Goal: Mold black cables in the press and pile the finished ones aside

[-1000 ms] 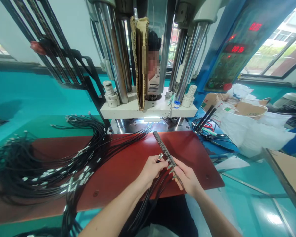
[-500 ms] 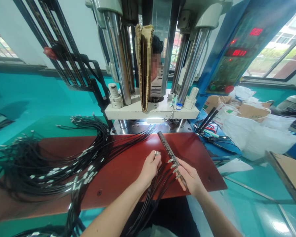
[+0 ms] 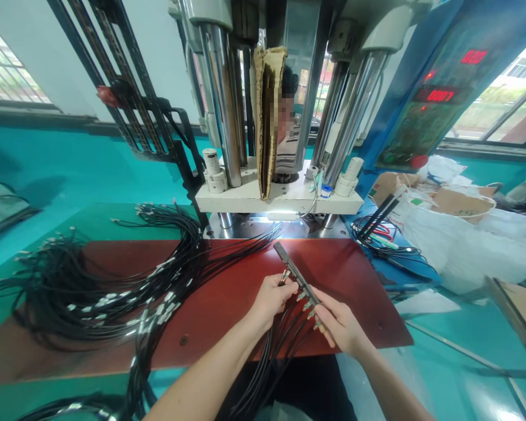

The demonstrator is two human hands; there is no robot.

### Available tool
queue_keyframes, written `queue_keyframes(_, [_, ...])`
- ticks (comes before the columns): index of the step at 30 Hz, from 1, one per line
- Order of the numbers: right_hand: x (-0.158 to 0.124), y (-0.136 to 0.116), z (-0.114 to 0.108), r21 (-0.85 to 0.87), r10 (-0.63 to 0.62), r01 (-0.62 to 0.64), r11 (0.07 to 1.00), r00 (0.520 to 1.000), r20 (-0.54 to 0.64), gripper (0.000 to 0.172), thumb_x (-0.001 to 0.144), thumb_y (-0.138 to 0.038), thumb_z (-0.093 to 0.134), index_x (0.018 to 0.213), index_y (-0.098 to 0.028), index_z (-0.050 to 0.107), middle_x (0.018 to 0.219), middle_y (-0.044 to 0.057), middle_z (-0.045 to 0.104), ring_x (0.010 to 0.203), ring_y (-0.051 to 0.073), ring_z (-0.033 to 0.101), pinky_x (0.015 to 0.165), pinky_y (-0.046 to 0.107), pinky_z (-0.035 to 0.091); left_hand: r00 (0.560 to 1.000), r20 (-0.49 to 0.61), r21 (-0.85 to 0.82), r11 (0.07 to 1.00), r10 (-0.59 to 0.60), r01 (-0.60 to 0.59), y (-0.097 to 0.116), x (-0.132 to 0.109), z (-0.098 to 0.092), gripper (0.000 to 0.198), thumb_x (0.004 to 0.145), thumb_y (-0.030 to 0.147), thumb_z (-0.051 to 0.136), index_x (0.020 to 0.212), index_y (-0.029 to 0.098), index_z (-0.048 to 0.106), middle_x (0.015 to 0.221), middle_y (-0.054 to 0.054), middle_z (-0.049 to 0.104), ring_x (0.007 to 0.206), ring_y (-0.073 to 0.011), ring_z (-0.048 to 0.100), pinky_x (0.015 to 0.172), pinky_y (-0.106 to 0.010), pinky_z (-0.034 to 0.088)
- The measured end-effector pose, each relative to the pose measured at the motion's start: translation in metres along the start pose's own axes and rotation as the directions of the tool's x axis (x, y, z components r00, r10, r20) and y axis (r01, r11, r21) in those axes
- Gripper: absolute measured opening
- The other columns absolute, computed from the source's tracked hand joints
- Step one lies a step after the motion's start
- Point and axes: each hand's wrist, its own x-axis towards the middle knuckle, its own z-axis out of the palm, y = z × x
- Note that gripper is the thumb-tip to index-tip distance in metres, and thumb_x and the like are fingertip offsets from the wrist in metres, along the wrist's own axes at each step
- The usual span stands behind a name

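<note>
My right hand point(image 3: 339, 318) is closed around the lower end of a dark metal bar point(image 3: 296, 270) with slots along its edge, tilted with its far end to the upper left. Several small metal connectors point(image 3: 307, 305) on black cables sit along the bar's left side. My left hand point(image 3: 272, 301) pinches a cable with a metal connector point(image 3: 286, 275), close against the bar's edge. From below both hands, several black cables point(image 3: 269, 362) run down over the board's front edge toward my lap.
A red-brown board point(image 3: 228, 292) lies before a press with a white plate point(image 3: 241, 202) and steel columns. A large bundle of black cables point(image 3: 114, 304) spreads at left. A blue control panel point(image 3: 438, 99) stands right, near white sacks point(image 3: 447, 228).
My left hand has brought its connector up and right, against the bar's edge. The bar has shifted slightly left in view. The panel's lower red display shows a different number.
</note>
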Motion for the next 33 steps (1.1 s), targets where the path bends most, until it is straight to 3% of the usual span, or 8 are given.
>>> queue_keyframes(2, [0.0004, 0.0002, 0.0016, -0.021, -0.009, 0.009, 1.0, 1.0, 0.002, 0.059, 0.084, -0.049, 0.042, 0.129, -0.011, 0.041, 0.043, -0.007, 0.042, 0.031, 0.007, 0.038, 0.035, 0.021, 0.036, 1.0, -0.017, 0.019, 1.0, 0.014, -0.013, -0.0002, -0.0002, 0.0003, 0.032, 0.059, 0.04, 0.065, 0.055, 0.016, 0.044, 0.037, 0.011, 0.026, 0.031, -0.001, 0.015, 0.034, -0.018, 0.007])
queue_keyframes(5, [0.0001, -0.0019, 0.0021, 0.027, 0.025, -0.024, 0.999, 0.999, -0.02, 0.06, 0.083, -0.049, 0.043, 0.129, -0.01, 0.041, 0.047, -0.006, 0.044, 0.032, 0.007, 0.037, 0.033, 0.02, 0.034, 0.992, -0.013, 0.081, 0.989, 0.125, -0.123, -0.0003, -0.0001, -0.0008, 0.034, 0.067, 0.046, 0.058, 0.06, 0.015, 0.048, 0.045, 0.006, 0.041, 0.036, -0.0034, 0.028, 0.036, -0.018, 0.018])
queue_keyframes(8, [-0.0006, -0.0044, 0.0001, 0.093, 0.057, -0.053, 0.994, 0.998, -0.04, 0.06, 0.083, -0.049, 0.044, 0.128, -0.011, 0.041, 0.051, -0.004, 0.049, 0.032, 0.006, 0.037, 0.032, 0.019, 0.031, 0.961, -0.11, 0.093, 0.965, 0.253, -0.244, 0.0006, 0.0005, -0.0043, 0.033, 0.074, 0.048, 0.05, 0.069, 0.015, 0.051, 0.05, 0.005, 0.043, 0.042, -0.0054, 0.035, 0.04, -0.017, 0.026])
queue_keyframes(10, [-0.0007, -0.0047, -0.0017, 0.118, 0.061, -0.056, 0.991, 0.997, -0.04, 0.059, 0.083, -0.049, 0.044, 0.128, -0.011, 0.041, 0.051, -0.003, 0.051, 0.032, 0.006, 0.037, 0.031, 0.019, 0.029, 0.952, -0.193, 0.024, 0.971, 0.238, -0.238, 0.0011, 0.0008, -0.006, 0.031, 0.076, 0.049, 0.047, 0.073, 0.018, 0.046, 0.046, 0.009, 0.032, 0.038, -0.0047, 0.026, 0.037, -0.017, 0.02])
queue_keyframes(13, [-0.0006, -0.0029, -0.0037, 0.136, 0.059, -0.055, 0.989, 0.998, -0.025, 0.059, 0.083, -0.049, 0.045, 0.128, -0.01, 0.042, 0.048, -0.003, 0.05, 0.031, 0.007, 0.036, 0.03, 0.018, 0.026, 0.962, -0.21, -0.055, 0.981, 0.172, -0.187, -0.0001, 0.0013, -0.0057, 0.03, 0.077, 0.05, 0.044, 0.071, 0.021, 0.036, 0.046, 0.011, 0.025, 0.036, -0.0043, 0.016, 0.037, -0.017, 0.011])
queue_keyframes(19, [-0.0001, 0.0004, -0.0051, 0.154, 0.081, -0.081, 0.985, 0.997, 0.006, 0.061, 0.082, -0.05, 0.047, 0.128, -0.011, 0.042, 0.048, -0.004, 0.049, 0.03, 0.006, 0.034, 0.03, 0.018, 0.026, 0.943, -0.118, 0.137, 0.945, 0.312, -0.296, -0.0071, 0.0042, -0.0063, 0.028, 0.071, 0.037, 0.056, 0.062, 0.017, 0.039, 0.051, 0.008, 0.032, 0.048, -0.0055, 0.027, 0.048, -0.018, 0.023])
queue_keyframes(25, [0.0002, -0.0033, -0.0074, 0.131, 0.082, -0.086, 0.988, 0.996, 0.038, 0.059, 0.083, -0.049, 0.046, 0.129, -0.012, 0.041, 0.05, -0.003, 0.051, 0.031, 0.006, 0.035, 0.031, 0.017, 0.028, 0.951, -0.116, 0.152, 0.951, 0.286, -0.268, -0.0075, 0.0028, -0.0095, 0.03, 0.067, 0.037, 0.061, 0.058, 0.016, 0.043, 0.053, 0.007, 0.032, 0.051, -0.0065, 0.027, 0.052, -0.02, 0.023])
queue_keyframes(33, [0.0017, -0.0033, 0.0005, -0.023, 0.047, -0.046, 0.999, 0.998, 0.048, 0.058, 0.083, -0.049, 0.043, 0.129, -0.013, 0.041, 0.043, -0.007, 0.04, 0.03, 0.007, 0.035, 0.031, 0.018, 0.028, 0.957, -0.168, 0.119, 0.968, 0.238, -0.22, -0.0057, 0.0041, -0.0095, 0.032, 0.062, 0.038, 0.064, 0.053, 0.016, 0.043, 0.046, 0.008, 0.029, 0.045, -0.005, 0.023, 0.047, -0.02, 0.019])
